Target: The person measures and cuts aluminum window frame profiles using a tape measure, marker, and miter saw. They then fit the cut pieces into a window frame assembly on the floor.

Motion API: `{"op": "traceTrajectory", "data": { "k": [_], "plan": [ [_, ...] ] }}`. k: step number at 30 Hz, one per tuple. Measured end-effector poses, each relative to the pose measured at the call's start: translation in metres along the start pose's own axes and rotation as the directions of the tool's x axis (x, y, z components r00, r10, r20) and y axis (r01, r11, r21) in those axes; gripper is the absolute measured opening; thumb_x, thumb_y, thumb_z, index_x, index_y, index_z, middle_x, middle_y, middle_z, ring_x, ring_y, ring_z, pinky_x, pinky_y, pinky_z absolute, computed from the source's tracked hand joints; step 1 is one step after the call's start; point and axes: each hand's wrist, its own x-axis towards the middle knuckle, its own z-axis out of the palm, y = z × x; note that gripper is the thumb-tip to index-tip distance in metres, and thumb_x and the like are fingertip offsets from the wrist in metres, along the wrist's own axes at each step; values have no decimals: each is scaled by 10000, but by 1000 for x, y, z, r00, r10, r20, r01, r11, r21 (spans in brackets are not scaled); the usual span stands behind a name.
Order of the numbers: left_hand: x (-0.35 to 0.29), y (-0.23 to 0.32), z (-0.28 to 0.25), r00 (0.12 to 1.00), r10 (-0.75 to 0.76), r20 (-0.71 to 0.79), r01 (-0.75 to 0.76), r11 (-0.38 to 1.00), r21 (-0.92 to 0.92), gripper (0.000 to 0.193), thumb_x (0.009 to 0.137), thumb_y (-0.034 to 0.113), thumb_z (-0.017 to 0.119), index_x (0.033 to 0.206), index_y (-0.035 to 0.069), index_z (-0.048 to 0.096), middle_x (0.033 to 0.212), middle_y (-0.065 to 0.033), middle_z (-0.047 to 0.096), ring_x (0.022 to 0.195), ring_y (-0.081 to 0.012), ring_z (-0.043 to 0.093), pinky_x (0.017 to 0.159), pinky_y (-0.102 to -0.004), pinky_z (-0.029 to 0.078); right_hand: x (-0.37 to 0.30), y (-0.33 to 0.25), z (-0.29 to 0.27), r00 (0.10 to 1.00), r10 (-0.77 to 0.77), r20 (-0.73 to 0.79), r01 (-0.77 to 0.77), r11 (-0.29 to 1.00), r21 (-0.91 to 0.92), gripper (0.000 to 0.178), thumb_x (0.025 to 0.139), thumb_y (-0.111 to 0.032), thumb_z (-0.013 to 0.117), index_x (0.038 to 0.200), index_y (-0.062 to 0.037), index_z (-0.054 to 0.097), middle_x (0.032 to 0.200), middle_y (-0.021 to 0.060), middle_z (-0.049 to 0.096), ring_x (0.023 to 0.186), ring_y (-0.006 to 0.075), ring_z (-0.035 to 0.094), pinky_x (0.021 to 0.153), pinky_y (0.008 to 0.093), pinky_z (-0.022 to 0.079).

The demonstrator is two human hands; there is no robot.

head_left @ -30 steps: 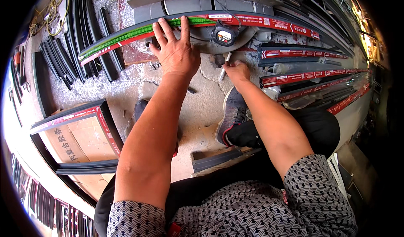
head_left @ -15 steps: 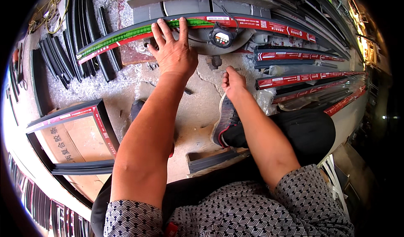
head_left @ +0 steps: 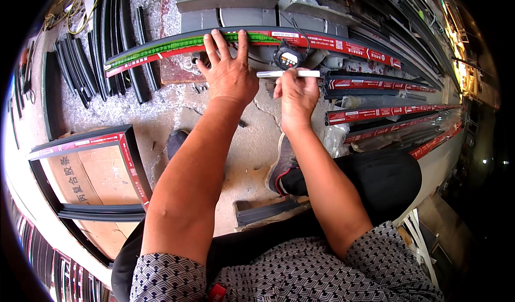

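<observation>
A long dark frame profile with red printed film (head_left: 351,45) lies crosswise at the far side. Along its left part runs the green blade of a tape measure (head_left: 177,45), and the tape's black case (head_left: 288,54) sits at the profile's near edge. My left hand (head_left: 230,76) is open, its spread fingertips pressing on the blade and profile. Just right of it, my right hand (head_left: 296,97) is closed round a slim white pen (head_left: 306,73), held level just below the tape case. Part of the pen is hidden behind the fingers.
Several red-filmed profiles (head_left: 375,111) are stacked at right. Short black strips (head_left: 75,66) lie at far left. A dark rectangular frame (head_left: 102,213) stands over cardboard at left. A grey metal machine (head_left: 249,16) sits behind the profile. My shoe (head_left: 281,168) is on the floor.
My right hand has moved forward and up toward the tape case, and the white pen now shows in it. My left hand stays spread on the blade; the view has shifted slightly.
</observation>
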Motion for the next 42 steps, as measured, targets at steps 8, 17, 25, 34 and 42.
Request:
{"op": "traceTrajectory", "data": {
  "k": [8, 17, 25, 34, 42],
  "plan": [
    [-1, 0, 4, 998, 14, -69, -16, 1000, -23, 789, 940, 459, 586, 1648, 229, 324, 1686, -318, 163, 1571, -514, 128, 1120, -775, 255, 24, 16, 17, 930, -293, 221, 364, 812, -456, 173, 913, -72, 710, 1003, -11, 575, 734, 71, 697, 643, 106, 660, 624, 299, 542],
    [-1, 1, 4, 998, 7, -60, -9, 999, -37, 768, 953, 430, 563, 1652, 238, 309, 1694, -310, 155, 1575, -510, 126, 1134, -776, 226, 36, -7, 14, 887, -218, 406, 425, 730, -535, 165, 944, -167, 715, 993, -11, 689, 741, 107, 739, 630, 199, 720, 619, 350, 561],
    [0, 2, 7, 998, -6, -63, 2, 999, -51, 783, 937, 400, 595, 1650, 239, 315, 1699, -308, 137, 1580, -508, 102, 1140, -776, 217, 50, -11, 10, 839, -188, 510, 478, 702, -528, 181, 960, -180, 706, 973, -1, 687, 736, 144, 726, 677, 271, 743, 646, 380, 569],
    [0, 7, 1, 998, -35, -48, 29, 993, -116, 759, 935, 360, 596, 1634, 199, 348, 1693, -319, 139, 1583, -511, 92, 1139, -784, 214, 45, -24, 18, 906, -142, 399, 388, 657, -646, 313, 998, -285, 676, 927, 20, 682, 730, 160, 725, 667, 294, 731, 658, 408, 553],
    [2, 10, 3, 997, -72, -40, 69, 994, -81, 802, 926, 444, 633, 1637, 212, 342, 1691, -323, 126, 1576, -518, 91, 1155, -760, 231, 44, -29, 26, 919, -168, 358, 387, 570, -725, 322, 1000, -291, 676, 902, 16, 667, 715, 159, 719, 668, 279, 727, 669, 399, 553]
  ]
}}
